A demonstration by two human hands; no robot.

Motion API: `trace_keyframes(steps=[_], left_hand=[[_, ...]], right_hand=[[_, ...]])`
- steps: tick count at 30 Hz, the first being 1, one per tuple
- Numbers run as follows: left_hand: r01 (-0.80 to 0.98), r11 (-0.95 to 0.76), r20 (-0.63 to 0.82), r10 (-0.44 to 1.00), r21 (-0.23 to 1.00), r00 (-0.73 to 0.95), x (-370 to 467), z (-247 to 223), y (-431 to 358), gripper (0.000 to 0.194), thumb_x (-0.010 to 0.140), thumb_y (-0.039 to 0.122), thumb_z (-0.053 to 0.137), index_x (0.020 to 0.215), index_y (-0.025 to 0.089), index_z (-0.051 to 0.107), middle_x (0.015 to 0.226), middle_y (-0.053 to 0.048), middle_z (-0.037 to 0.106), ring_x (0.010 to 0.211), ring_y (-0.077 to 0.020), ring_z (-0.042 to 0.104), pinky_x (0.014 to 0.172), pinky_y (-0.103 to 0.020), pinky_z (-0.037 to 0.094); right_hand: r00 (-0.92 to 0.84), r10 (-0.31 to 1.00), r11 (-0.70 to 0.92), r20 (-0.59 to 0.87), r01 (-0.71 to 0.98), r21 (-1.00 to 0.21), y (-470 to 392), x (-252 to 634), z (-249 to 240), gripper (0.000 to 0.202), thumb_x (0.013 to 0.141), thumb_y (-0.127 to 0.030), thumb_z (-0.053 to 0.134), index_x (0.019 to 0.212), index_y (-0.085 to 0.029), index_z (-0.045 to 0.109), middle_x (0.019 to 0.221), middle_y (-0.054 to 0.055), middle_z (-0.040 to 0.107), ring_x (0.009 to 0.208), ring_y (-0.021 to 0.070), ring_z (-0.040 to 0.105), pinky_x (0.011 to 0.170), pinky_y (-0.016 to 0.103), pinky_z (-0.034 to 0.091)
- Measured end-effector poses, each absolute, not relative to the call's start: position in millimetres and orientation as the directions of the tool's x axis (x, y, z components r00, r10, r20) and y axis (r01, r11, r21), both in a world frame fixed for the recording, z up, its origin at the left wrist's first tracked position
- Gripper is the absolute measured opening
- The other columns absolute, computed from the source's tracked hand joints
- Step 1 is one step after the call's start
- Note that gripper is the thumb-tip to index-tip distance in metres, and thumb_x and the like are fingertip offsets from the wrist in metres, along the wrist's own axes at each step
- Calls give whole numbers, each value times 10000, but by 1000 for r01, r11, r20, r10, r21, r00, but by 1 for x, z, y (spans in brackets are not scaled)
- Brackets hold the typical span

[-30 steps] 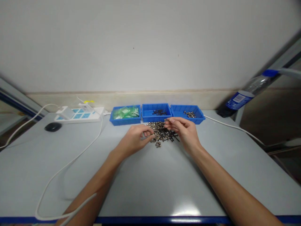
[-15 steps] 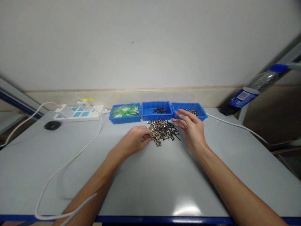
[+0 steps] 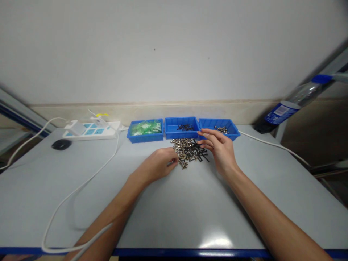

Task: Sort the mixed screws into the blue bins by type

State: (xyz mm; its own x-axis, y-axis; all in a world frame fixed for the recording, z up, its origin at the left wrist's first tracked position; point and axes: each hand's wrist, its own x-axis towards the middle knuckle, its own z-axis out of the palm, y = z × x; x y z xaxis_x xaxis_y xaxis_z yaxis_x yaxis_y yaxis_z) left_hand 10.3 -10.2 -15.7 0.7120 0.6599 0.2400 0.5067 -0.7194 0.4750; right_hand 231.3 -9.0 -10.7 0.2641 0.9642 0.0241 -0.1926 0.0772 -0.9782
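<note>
Findings at the centre of the frame: a loose pile of small silvery and black metal screws (image 3: 187, 151) lies on the pale grey, glossy counter (image 3: 174, 217), black pieces mostly at its right side.

Change noted: half a second ago the right hand (image 3: 222, 150) is over the front of the rectangular blue plastic right-hand tray (image 3: 234, 135); it now sits slightly further left, fingertips at the pile's upper right edge. The work is therefore back at the pile. That hand is open, fingers loosely parted, with no piece visible in it.

The left hand (image 3: 160, 163) is curled, thumb and fingertips close together at the pile's left edge; whether it grips a screw cannot be told.

Behind the pile, the right-hand tray contains silvery pieces (image 3: 221, 129). The rectangular blue plastic middle tray (image 3: 172, 136) contains dark pieces (image 3: 185, 127). The rectangular blue plastic left-hand tray (image 3: 145, 138) contains green-and-clear plastic packets (image 3: 144, 127), apart from both hands.
</note>
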Motion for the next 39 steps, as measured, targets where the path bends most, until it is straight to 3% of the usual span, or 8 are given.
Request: trace_keyframes(steps=[2,5,14,22,26,29,35,39], left_hand=[[503,-724,256,659,472,707,12,-15,-12,47,872,135,623,877,169,655,879,-41,657,831,-175,605,741,-274,462],[496,-746,253,636,444,729,15,-17,-14,123,881,184,662,1003,173,661,976,-63,661,912,-200,613,802,-303,478],[532,-766,221,625,362,749,17,-21,-11,119,928,103,543,859,157,624,907,-52,646,830,-174,613,748,-269,475],[599,-758,192,648,257,737,17,-22,-12,149,875,60,516,846,165,618,861,-46,662,826,-190,626,749,-278,478],[598,-764,175,641,244,747,16,-22,-12,197,871,54,511,941,169,655,932,-60,693,895,-215,649,785,-302,498],[571,-761,239,642,308,728,15,-20,-11,236,862,40,511,969,167,679,938,-67,708,870,-208,663,779,-309,512],[423,-725,481,682,544,551,12,-5,-12,148,802,67,619,838,172,718,836,-41,731,751,-151,662,731,-269,538],[390,-648,489,756,654,436,14,0,-14,80,803,131,676,825,175,739,819,-37,751,698,-145,685,702,-268,575]], right_hand=[[257,966,75,23,-191,-979,-9,231,-11,245,743,-344,758,940,-198,746,996,77,772,699,155,714,630,270,541],[248,968,76,28,-188,-979,-9,231,-11,240,745,-343,756,935,-196,747,989,76,772,694,153,712,625,263,536],[230,972,83,42,-171,-982,-11,229,-9,213,746,-335,755,908,-197,746,963,72,775,680,156,702,630,278,539],[225,973,82,42,-171,-982,-10,229,-11,206,747,-333,753,901,-197,746,945,67,778,653,145,688,619,270,531],[218,975,77,39,-168,-983,-9,229,-11,203,749,-338,755,897,-199,745,937,66,778,652,145,689,616,271,528],[211,977,78,42,-164,-983,-9,230,-12,194,752,-334,757,892,-201,748,940,66,776,655,143,687,621,271,527],[130,991,57,40,-132,-990,-10,229,-15,196,767,-347,756,888,-193,754,876,60,770,658,145,684,624,264,523],[-2,998,58,58,-46,-997,-13,225,-13,240,766,-388,765,902,-190,762,822,60,768,647,155,683,624,278,533]])
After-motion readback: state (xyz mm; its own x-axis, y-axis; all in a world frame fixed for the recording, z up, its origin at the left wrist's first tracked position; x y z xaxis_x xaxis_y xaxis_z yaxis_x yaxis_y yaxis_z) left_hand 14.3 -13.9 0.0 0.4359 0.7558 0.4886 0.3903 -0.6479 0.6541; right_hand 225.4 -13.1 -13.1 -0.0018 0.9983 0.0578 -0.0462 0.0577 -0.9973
